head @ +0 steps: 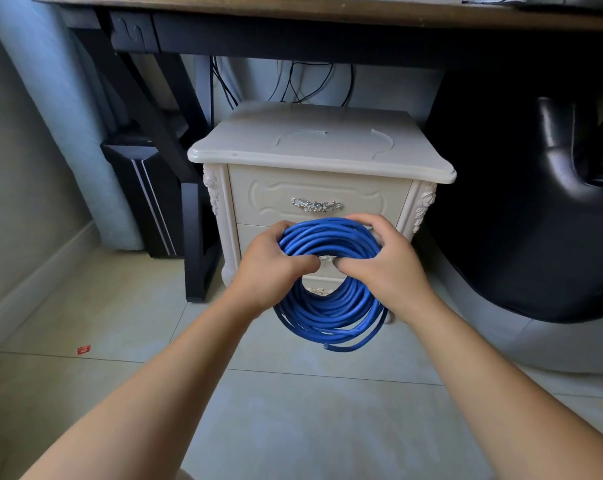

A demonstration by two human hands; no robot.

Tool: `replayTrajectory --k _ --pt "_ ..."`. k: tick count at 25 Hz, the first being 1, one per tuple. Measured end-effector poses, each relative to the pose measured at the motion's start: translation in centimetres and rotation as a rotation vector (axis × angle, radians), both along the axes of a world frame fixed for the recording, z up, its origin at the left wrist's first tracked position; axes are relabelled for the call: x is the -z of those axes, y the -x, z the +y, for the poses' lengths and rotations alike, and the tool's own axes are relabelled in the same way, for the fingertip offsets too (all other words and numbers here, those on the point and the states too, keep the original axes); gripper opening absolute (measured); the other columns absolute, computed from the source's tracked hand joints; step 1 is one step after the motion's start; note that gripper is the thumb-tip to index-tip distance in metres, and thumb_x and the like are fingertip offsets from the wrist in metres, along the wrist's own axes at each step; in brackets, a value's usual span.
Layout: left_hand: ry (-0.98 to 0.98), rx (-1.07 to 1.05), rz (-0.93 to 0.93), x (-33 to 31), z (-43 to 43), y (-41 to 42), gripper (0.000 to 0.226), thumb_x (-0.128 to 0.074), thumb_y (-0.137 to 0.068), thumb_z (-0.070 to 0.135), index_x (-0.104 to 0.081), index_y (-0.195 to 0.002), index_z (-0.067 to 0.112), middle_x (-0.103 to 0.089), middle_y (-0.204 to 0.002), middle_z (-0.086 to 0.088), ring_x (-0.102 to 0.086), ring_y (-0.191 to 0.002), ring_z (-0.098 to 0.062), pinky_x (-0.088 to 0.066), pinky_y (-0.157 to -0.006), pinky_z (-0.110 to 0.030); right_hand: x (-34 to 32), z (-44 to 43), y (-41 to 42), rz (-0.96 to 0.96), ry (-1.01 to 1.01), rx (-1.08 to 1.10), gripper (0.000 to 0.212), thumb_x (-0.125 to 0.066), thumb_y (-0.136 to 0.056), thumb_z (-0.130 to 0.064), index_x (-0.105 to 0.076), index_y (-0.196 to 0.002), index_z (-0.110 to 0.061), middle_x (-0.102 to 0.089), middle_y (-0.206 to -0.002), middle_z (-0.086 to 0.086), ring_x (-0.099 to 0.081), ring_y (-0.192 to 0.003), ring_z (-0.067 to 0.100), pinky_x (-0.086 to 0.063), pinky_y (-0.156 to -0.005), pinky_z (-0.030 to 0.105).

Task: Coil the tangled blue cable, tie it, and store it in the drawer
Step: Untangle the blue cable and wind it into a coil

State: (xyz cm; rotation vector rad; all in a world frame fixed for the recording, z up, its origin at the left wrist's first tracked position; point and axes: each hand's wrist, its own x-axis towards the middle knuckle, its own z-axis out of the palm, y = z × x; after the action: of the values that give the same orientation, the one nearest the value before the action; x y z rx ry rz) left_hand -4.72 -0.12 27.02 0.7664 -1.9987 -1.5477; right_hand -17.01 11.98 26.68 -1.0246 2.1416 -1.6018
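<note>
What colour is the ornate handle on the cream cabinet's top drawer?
The ornate metal handle is silver; head view.

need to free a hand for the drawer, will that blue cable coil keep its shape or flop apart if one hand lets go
Probably semi-stiff: the blue cable coil holds a round loop hanging below the left hand and right hand. No tie shows, so the loops would likely spring loose; one loose end strays at the bottom.
</note>
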Motion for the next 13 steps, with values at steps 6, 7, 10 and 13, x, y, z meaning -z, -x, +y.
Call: replayTrajectory --k 6,7,10,13 --pt "-0.228 -0.079 0.067 0.5 -0.2 0.2 0.025 -0.07 -0.072 0.0 -0.065 -0.095 0.009 -0.056 -0.065 -0.003 -0.054 -0.062 -0.02 -0.046 -0.064 -0.035 1.0 -0.1 0.2 -0.285 0.053 0.02 0.047 -0.084 -0.069 -0.021 -0.063 -0.107 -0.039 -0.073 -0.098 -0.006 -0.072 -0.089 0.014 -0.057 -0.088 0.041" --pt "-0.259 -0.087 0.075 0.5 -0.2 0.3 0.025 -0.069 -0.074 -0.001 -0.065 -0.097 0.006 -0.056 -0.067 -0.004 -0.054 -0.063 -0.021 -0.048 -0.067 -0.037 1.1 0.0 0.3 -0.328 0.061 0.014 0.048 -0.084 -0.067 -0.022 -0.064 -0.107 -0.039 -0.074 -0.099 -0.003 -0.073 -0.089 0.018 -0.057 -0.089 0.045" --pt "-0.37 -0.126 0.079 0.3 0.0 0.5 0.026 -0.067 -0.076 -0.001 -0.063 -0.102 0.0 -0.054 -0.07 -0.007 -0.053 -0.068 -0.024 -0.053 -0.075 -0.041 1.3 0.0 0.5 -0.448 0.082 -0.017 0.051 -0.083 -0.067 -0.016 -0.064 -0.112 -0.031 -0.075 -0.099 0.005 -0.073 -0.09 0.028 -0.056 -0.089 0.051" --pt "-0.426 -0.155 0.027 0.2 0.3 0.5 0.02 -0.069 -0.076 0.002 -0.064 -0.095 0.004 -0.053 -0.074 -0.009 -0.052 -0.07 -0.024 -0.048 -0.069 -0.037 1.6 -0.1 0.1 -0.554 0.071 0.022 0.044 -0.076 -0.075 -0.002 -0.063 -0.112 -0.02 -0.074 -0.092 0.011 -0.073 -0.085 0.032 -0.058 -0.084 0.05"
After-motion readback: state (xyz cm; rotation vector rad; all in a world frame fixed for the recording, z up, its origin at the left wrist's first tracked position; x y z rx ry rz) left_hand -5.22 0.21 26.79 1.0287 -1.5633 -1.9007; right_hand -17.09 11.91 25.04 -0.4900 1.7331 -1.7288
